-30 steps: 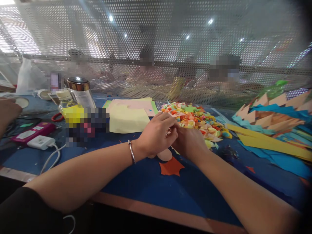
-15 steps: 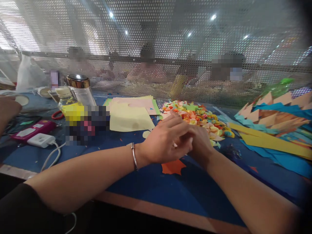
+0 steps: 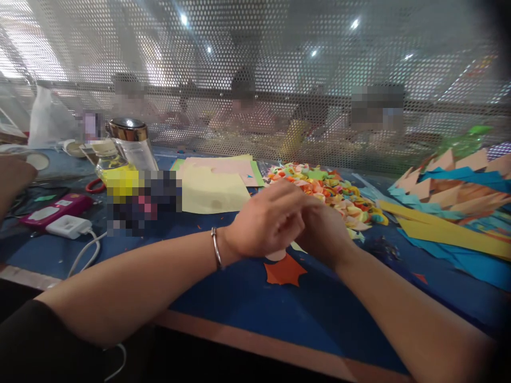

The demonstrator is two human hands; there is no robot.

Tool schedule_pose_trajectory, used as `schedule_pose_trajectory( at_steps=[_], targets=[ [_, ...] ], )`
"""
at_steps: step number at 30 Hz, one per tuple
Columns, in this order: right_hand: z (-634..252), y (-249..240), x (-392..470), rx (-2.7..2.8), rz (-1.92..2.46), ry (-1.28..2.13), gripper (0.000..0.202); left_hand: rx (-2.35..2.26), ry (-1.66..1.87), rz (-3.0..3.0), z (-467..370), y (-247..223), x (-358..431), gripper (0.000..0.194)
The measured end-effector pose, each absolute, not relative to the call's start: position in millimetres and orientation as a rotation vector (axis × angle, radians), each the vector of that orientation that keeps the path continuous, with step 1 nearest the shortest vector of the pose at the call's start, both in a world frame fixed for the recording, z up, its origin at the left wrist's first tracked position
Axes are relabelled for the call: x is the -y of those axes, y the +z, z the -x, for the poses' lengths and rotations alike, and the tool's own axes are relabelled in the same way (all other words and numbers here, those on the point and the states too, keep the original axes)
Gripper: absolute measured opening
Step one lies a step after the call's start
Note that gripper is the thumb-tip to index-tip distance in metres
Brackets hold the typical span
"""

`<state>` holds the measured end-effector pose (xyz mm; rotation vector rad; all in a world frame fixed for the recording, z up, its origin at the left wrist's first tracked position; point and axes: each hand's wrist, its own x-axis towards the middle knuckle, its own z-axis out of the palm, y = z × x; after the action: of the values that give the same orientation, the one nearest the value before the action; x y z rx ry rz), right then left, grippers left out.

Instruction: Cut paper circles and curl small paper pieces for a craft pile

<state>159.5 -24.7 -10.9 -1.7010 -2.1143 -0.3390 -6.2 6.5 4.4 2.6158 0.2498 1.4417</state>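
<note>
My left hand [image 3: 263, 219], with a silver bangle at its wrist, is closed with its fingers curled in against my right hand. The right hand [image 3: 325, 231] is bent inward and meets it; its fingertips are mostly covered by the left hand. Whatever lies between the fingers is hidden. Right below them an orange paper piece with a jagged outline [image 3: 285, 270] lies on the blue table, and a pale pink paper piece [image 3: 276, 256] overlaps its upper edge. Behind the hands spreads a heap of small coloured paper pieces [image 3: 327, 189].
Stacked paper sheets [image 3: 213, 191] lie left of the heap. Further left are a yellow-labelled bottle [image 3: 117, 178], a flask [image 3: 138, 149], a magenta device [image 3: 56, 210] and a white charger [image 3: 68, 226]. Cut strips [image 3: 459, 229] lie right. Another person's hand [image 3: 16, 173] shows at far left.
My left fingers have curled in more tightly, and both hands have turned slightly. The pale pink piece now shows below them, while a pale yellow piece beside the left wrist is no longer visible.
</note>
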Motion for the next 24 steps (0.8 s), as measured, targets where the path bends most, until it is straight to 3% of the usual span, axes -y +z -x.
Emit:
schedule_pose_trajectory(
  at_steps=[2, 4, 9, 15, 19, 24],
  targets=[
    [-156.7, -8.4, 26.2, 2.083, 1.73, -0.288, 0.058, -0.394, 1.576, -2.493, 12.4, 9.1, -17.1, 0.028],
    [-153.3, -5.2, 28.4, 2.082, 1.682, -0.17, 0.064, -0.46, 1.47, -2.453, 18.6, 13.2, -30.6, 0.024],
    [-150.4, -2.1, 33.7, 2.06, 1.566, 0.1, 0.054, -0.356, 1.034, -2.162, 24.7, 14.7, -54.7, 0.018],
    [-153.5, -4.5, 33.6, 2.011, 1.447, 0.385, 0.053, -0.27, 0.982, -2.084, 24.1, 12.7, -62.1, 0.016],
    [-154.0, -5.1, 30.2, 2.064, 1.502, 0.269, 0.052, -0.347, 1.075, -2.339, 21.4, 15.1, -50.1, 0.015],
    [-159.2, -21.6, 24.2, 2.217, 1.653, -0.278, 0.017, -0.475, 1.238, -2.747, 8.0, 14.9, -10.2, 0.023]
  ],
)
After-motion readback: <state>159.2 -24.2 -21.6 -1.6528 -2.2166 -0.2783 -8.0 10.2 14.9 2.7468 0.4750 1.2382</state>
